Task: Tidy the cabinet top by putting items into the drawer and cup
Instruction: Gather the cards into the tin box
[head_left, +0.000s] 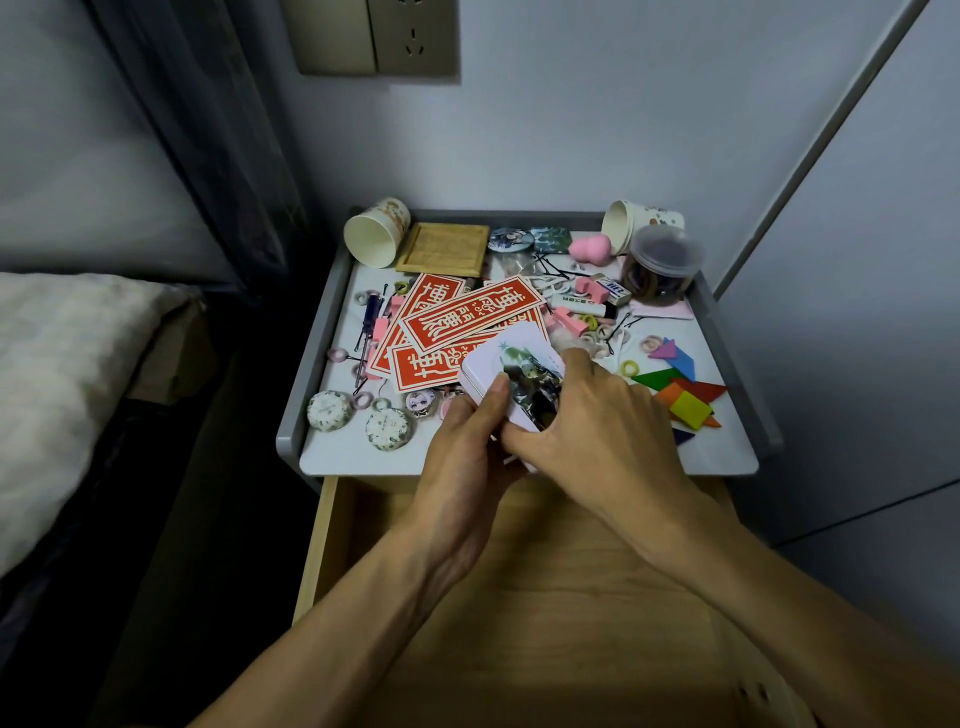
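A small bedside cabinet is wedged in a dim corner between a bed (67, 364) at nine o'clock and a pale wall; nearest the viewer, its wooden drawer (519, 571) is pulled out and its floor is bare, so room is ready for whatever is dropped in. Just above the drawer's far edge, what appears to be a stack of picture cards (519, 379) is held between both hands; the left hand (467, 457) is wrapped under it with the thumb pressed on the top face, and the right hand (608, 415) is curled over its right edge, probably so the stack is squared before it is lowered. Beyond, the grey-rimmed cabinet top (291, 441) is littered; red paper slips (467, 317) are fanned across the middle, coloured flat shapes (685, 395) are heaped at four o'clock, and hair ties and pins are scattered throughout. At the back, one paper cup (371, 239) is tipped over at eleven o'clock and another cup (628, 223) at one o'clock, behind a lidded plastic jar (662, 265); neither can be filled until it is stood upright.
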